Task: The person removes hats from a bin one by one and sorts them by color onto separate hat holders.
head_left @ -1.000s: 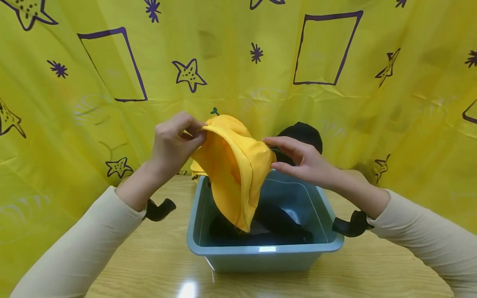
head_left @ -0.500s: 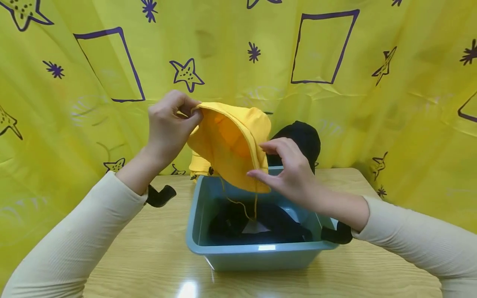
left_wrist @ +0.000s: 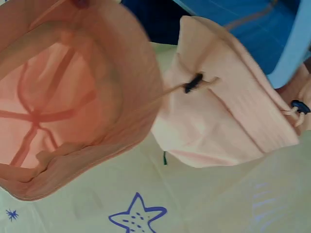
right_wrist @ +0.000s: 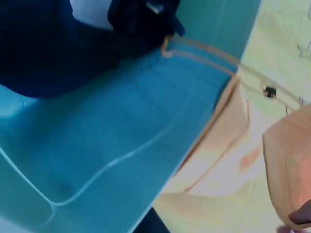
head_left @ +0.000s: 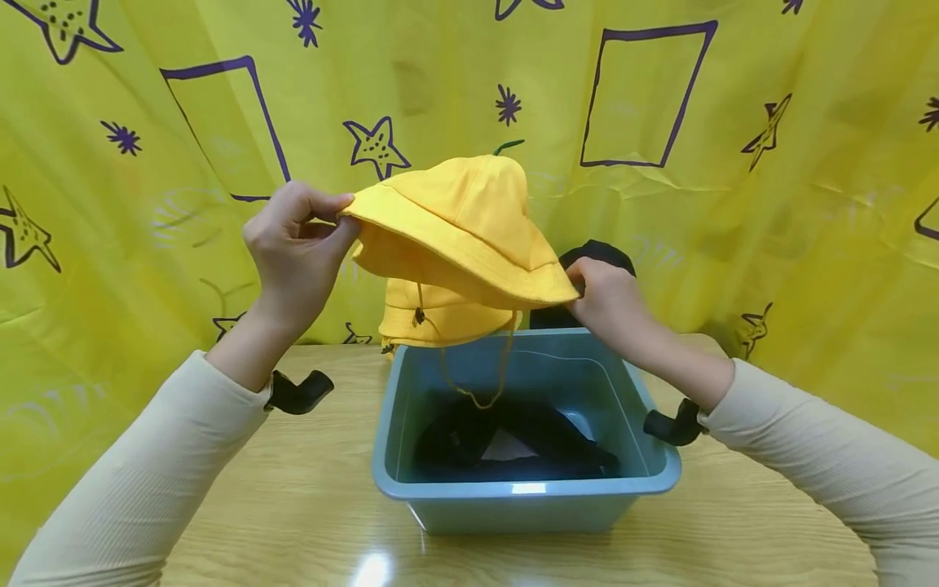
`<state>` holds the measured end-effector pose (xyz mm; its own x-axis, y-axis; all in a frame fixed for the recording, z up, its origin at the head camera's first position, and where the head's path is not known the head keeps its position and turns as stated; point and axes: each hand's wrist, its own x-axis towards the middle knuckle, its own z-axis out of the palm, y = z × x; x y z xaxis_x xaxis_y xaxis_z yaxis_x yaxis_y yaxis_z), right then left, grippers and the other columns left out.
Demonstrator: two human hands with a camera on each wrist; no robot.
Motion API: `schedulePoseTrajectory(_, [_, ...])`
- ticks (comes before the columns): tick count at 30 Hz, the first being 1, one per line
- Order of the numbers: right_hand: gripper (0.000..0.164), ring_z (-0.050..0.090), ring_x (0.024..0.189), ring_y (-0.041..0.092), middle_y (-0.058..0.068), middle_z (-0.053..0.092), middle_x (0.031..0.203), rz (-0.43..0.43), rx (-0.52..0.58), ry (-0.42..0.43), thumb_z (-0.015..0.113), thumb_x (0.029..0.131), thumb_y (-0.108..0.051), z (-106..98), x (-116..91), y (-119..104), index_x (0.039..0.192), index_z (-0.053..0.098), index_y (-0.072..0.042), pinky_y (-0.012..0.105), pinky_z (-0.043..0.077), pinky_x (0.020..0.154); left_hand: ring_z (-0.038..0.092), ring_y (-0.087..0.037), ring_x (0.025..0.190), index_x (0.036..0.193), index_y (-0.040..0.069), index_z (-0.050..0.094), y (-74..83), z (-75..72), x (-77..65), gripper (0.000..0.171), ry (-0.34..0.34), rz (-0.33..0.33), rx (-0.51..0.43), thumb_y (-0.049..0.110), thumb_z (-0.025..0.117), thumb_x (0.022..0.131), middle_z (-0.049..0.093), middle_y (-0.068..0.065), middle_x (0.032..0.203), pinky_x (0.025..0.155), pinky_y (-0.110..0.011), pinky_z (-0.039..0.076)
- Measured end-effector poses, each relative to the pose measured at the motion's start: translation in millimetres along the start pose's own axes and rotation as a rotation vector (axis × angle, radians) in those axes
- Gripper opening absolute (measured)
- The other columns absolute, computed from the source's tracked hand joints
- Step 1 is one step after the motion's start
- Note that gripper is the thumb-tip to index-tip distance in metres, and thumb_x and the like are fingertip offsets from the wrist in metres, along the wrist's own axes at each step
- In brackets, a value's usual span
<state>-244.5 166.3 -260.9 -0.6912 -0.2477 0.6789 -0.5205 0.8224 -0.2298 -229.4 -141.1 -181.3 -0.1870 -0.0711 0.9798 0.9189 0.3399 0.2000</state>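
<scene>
A yellow bucket hat [head_left: 469, 220] with a small green sprout on its crown is held up above a blue-grey plastic bin [head_left: 524, 491]. My left hand [head_left: 297, 236] pinches the left side of its brim, and my right hand [head_left: 612, 306] grips the brim at the right. A chin cord [head_left: 506, 367] with a dark toggle dangles from the hat toward the bin. The hat's seamed inside [left_wrist: 53, 107] faces the left wrist camera. Behind it, at the bin's back left, another yellow hat [head_left: 433, 318] sits partly covered from sight.
Dark cloth items [head_left: 543, 440] with a pale patch lie in the bin. Behind the bin's right side is a black hat [head_left: 601, 253], partly hidden by my right hand. A wooden table [head_left: 279, 489] carries the bin, and a yellow patterned curtain [head_left: 455, 90] hangs behind.
The hat has risen and turned from sideways to crown up, its brim spread between both hands. My left hand moved up and left; my right fingers closed on the brim.
</scene>
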Motion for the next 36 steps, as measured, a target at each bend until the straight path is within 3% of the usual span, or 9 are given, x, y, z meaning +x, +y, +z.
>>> schedulePoseTrajectory(4, [0.009, 0.06, 0.059, 0.031, 0.021, 0.067, 0.075, 0.028, 0.012, 0.034, 0.063, 0.077, 0.006, -4, 8, 5, 0.086, 0.064, 0.008, 0.043, 0.05, 0.056, 0.062, 0.007, 0.072, 0.075, -0.011, 0.064, -3.7, -3.2, -2.7, 0.006, 0.005, 0.047, 0.023, -0.013, 0.07, 0.073, 0.062, -0.024, 0.072, 0.065, -0.012, 0.052])
schedulePoseTrajectory(8, [0.01, 0.061, 0.06, 0.032, 0.022, 0.066, 0.074, 0.018, 0.048, 0.133, 0.06, 0.076, 0.008, -7, 19, 4, 0.085, 0.062, 0.009, 0.043, 0.048, 0.054, 0.059, 0.01, 0.069, 0.077, -0.01, 0.066, -7.4, -5.7, 0.0, 0.004, 0.026, 0.047, 0.064, -0.01, 0.07, 0.075, 0.063, -0.023, 0.071, 0.064, -0.01, 0.05])
schedulePoseTrajectory(13, [0.01, 0.062, 0.062, 0.034, 0.023, 0.067, 0.076, -0.044, 0.075, 0.272, 0.061, 0.079, 0.006, -12, 39, 3, 0.088, 0.062, 0.01, 0.043, 0.048, 0.056, 0.061, 0.006, 0.063, 0.078, -0.012, 0.067, -15.3, -6.3, 5.0, 0.007, 0.094, 0.044, 0.018, -0.01, 0.072, 0.074, 0.064, -0.023, 0.069, 0.059, -0.012, 0.05])
schedulePoseTrajectory(18, [0.013, 0.061, 0.063, 0.032, 0.023, 0.066, 0.078, -0.17, 0.08, 0.402, 0.06, 0.087, -0.001, -15, 63, 3, 0.09, 0.061, 0.011, 0.039, 0.047, 0.056, 0.063, 0.002, 0.063, 0.077, -0.012, 0.066, -21.6, -7.4, 8.2, 0.011, 0.18, 0.011, 0.013, -0.006, 0.075, 0.074, 0.067, -0.011, 0.073, 0.063, -0.016, 0.052])
schedulePoseTrajectory(22, [0.014, 0.06, 0.061, 0.028, 0.022, 0.065, 0.077, -0.246, 0.077, 0.484, 0.057, 0.088, -0.002, -12, 79, 1, 0.089, 0.06, 0.011, 0.035, 0.046, 0.056, 0.062, 0.002, 0.064, 0.078, -0.012, 0.065, -30.8, -8.9, 8.8, 0.014, 0.212, -0.024, 0.072, -0.001, 0.073, 0.078, 0.067, -0.006, 0.075, 0.064, -0.015, 0.052])
schedulePoseTrajectory(25, [0.014, 0.059, 0.061, 0.028, 0.022, 0.064, 0.075, -0.276, 0.067, 0.533, 0.054, 0.088, -0.002, -6, 92, -1, 0.088, 0.061, 0.01, 0.035, 0.047, 0.055, 0.063, 0.003, 0.066, 0.079, -0.012, 0.065, -42.5, -9.3, 9.5, 0.016, 0.224, -0.091, 0.117, 0.002, 0.073, 0.079, 0.066, 0.003, 0.076, 0.065, -0.014, 0.052])
schedulePoseTrajectory(29, [0.01, 0.058, 0.06, 0.03, 0.022, 0.063, 0.073, -0.273, 0.038, 0.541, 0.052, 0.085, 0.002, 8, 105, 1, 0.087, 0.06, 0.009, 0.04, 0.048, 0.055, 0.064, 0.002, 0.076, 0.081, -0.01, 0.066, -62.8, -7.2, 7.0, 0.016, 0.207, -0.196, 0.166, 0.004, 0.072, 0.081, 0.062, 0.015, 0.081, 0.069, -0.014, 0.052])
schedulePoseTrajectory(36, [0.006, 0.06, 0.062, 0.034, 0.021, 0.064, 0.073, -0.194, -0.001, 0.458, 0.053, 0.084, 0.006, 40, 113, 15, 0.085, 0.058, 0.007, 0.045, 0.049, 0.056, 0.065, -0.009, 0.087, 0.082, -0.01, 0.066, -99.8, -1.0, -12.5, 0.011, 0.139, -0.257, 0.252, 0.0, 0.066, 0.085, 0.065, -0.005, 0.086, 0.076, -0.016, 0.053])
